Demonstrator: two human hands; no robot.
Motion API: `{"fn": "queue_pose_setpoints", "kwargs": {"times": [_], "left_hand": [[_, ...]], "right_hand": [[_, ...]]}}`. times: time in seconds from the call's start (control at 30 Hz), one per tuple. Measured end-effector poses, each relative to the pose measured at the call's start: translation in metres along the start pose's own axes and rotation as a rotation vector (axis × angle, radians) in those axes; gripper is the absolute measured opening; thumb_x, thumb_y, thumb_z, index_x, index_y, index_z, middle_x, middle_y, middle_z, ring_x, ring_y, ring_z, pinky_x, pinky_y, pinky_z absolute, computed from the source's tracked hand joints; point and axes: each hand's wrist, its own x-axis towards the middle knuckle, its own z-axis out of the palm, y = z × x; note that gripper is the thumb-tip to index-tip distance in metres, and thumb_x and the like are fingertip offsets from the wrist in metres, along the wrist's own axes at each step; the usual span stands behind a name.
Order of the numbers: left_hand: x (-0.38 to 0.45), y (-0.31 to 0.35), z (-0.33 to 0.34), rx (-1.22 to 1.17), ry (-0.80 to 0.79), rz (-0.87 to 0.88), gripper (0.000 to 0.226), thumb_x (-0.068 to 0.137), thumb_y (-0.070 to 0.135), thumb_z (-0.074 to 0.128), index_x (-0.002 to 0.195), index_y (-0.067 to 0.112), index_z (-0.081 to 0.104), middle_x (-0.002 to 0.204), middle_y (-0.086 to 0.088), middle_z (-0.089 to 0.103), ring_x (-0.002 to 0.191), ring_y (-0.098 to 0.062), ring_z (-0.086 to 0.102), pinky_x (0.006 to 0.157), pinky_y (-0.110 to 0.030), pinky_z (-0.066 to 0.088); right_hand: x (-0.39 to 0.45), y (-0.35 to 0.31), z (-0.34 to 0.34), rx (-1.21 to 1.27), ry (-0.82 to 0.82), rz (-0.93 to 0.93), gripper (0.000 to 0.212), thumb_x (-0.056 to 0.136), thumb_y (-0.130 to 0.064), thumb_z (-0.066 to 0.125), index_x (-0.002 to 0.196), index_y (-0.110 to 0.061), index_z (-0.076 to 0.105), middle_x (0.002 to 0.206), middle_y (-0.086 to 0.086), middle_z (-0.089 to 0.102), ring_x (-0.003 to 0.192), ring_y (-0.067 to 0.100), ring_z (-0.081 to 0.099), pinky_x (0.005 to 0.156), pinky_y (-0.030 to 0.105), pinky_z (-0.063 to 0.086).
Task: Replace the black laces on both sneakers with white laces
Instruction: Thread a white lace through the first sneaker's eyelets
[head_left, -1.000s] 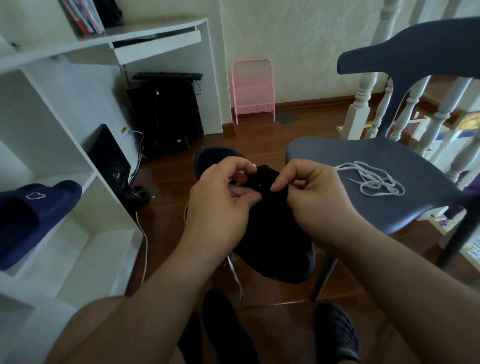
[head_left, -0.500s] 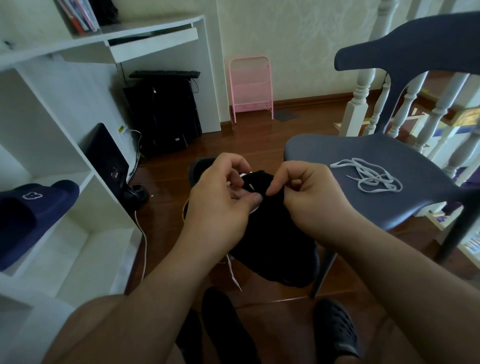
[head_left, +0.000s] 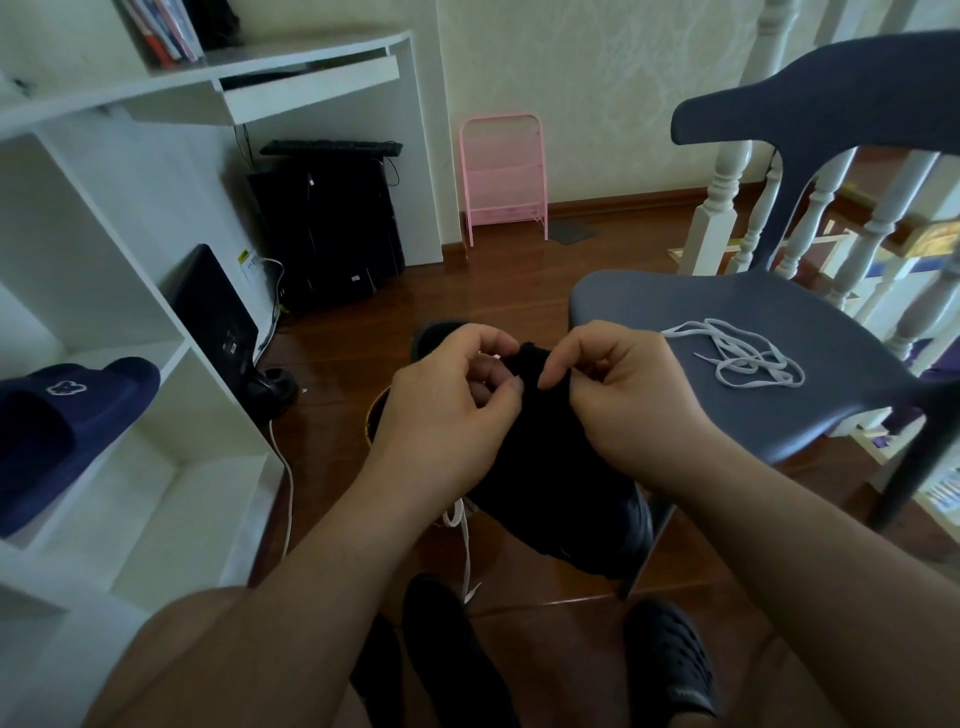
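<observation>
At nine o'clock stands a white shelf unit (head_left: 171, 332) of smooth flat boards; one open compartment holds a dark blue slipper (head_left: 67, 415), thick and rounded, with a small pale emblem on its strap. Above it, books (head_left: 166, 26) lean on the top board. Further in, at eleven o'clock, a black computer tower (head_left: 332, 228) sits on the polished brown wooden floor (head_left: 493, 291) with a keyboard (head_left: 332, 148) lying across its top. At twelve o'clock a pink wire rack (head_left: 504, 179) stands against the pale textured wall.

In the centre, both hands work at a black sneaker (head_left: 561, 493) held up in the air, its upper matt and dark. The left hand (head_left: 447, 415) has its fingers curled, thumb and forefinger pinching at the top of the sneaker, where a sliver of white shows between the fingers. A flat white lace (head_left: 464, 551) dangles below that wrist at six o'clock. The right hand (head_left: 623, 395) is likewise curled, its grip pinching the black material at the sneaker's top edge; what exactly lies between those fingertips I cannot tell. A second dark shoe (head_left: 436, 335) shows on the floor just beyond the hands.

At three o'clock is a grey-blue chair (head_left: 727, 426), smooth moulded plastic with a curved back. On its seat lies a loose tangle of flat white laces (head_left: 737, 358). Behind the chair rise white turned balusters (head_left: 722, 192).

At the bottom edge, dark perforated clogs (head_left: 670, 665) cover the person's feet.
</observation>
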Motion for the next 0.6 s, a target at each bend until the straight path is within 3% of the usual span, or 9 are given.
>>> {"fn": "queue_pose_setpoints", "kwargs": {"times": [0.13,0.27,0.37,0.47,0.6], "left_hand": [[-0.001,0.007,-0.002,-0.066,0.127,0.116,0.025,0.105,0.020,0.059,0.124,0.036,0.059,0.098,0.012,0.066,0.090,0.001,0.065,0.073,-0.013,0.049],[0.000,0.020,-0.020,-0.385,0.374,0.248,0.031,0.109,0.002,0.045,0.129,0.025,0.050,0.102,-0.008,0.062,0.089,-0.011,0.073,0.080,-0.023,0.058],[0.002,0.015,-0.022,-0.422,0.340,0.121,0.042,0.106,-0.002,0.052,0.133,0.029,0.055,0.102,-0.003,0.064,0.089,-0.013,0.072,0.086,-0.024,0.058],[0.004,0.009,-0.017,-0.525,0.243,-0.051,0.052,0.102,-0.010,0.054,0.129,0.034,0.062,0.112,-0.002,0.070,0.101,-0.010,0.075,0.094,-0.024,0.059],[0.004,0.009,-0.014,-0.423,0.139,-0.032,0.050,0.097,-0.006,0.066,0.127,0.033,0.067,0.108,0.004,0.073,0.100,-0.008,0.076,0.092,-0.023,0.060]], "right_hand": [[-0.002,-0.003,0.002,-0.111,-0.007,-0.043,0.044,0.083,0.007,0.059,0.068,-0.033,0.070,0.081,-0.010,0.062,0.076,0.006,0.059,0.063,0.010,0.042],[-0.001,-0.003,0.004,-0.187,0.014,-0.061,0.047,0.085,0.006,0.059,0.078,-0.039,0.070,0.083,-0.011,0.063,0.078,0.000,0.058,0.063,0.005,0.039],[0.003,0.000,-0.001,-0.121,0.004,0.017,0.035,0.095,-0.013,0.067,0.112,-0.044,0.068,0.081,-0.008,0.067,0.073,0.005,0.065,0.063,0.015,0.050],[0.004,0.001,-0.006,0.043,0.019,0.162,0.033,0.096,-0.017,0.072,0.121,-0.038,0.068,0.083,0.004,0.073,0.076,0.023,0.071,0.069,0.038,0.062],[0.008,0.000,-0.008,0.402,0.062,0.414,0.024,0.098,-0.006,0.068,0.121,-0.014,0.073,0.087,0.004,0.077,0.077,0.015,0.076,0.067,0.024,0.059]]}}
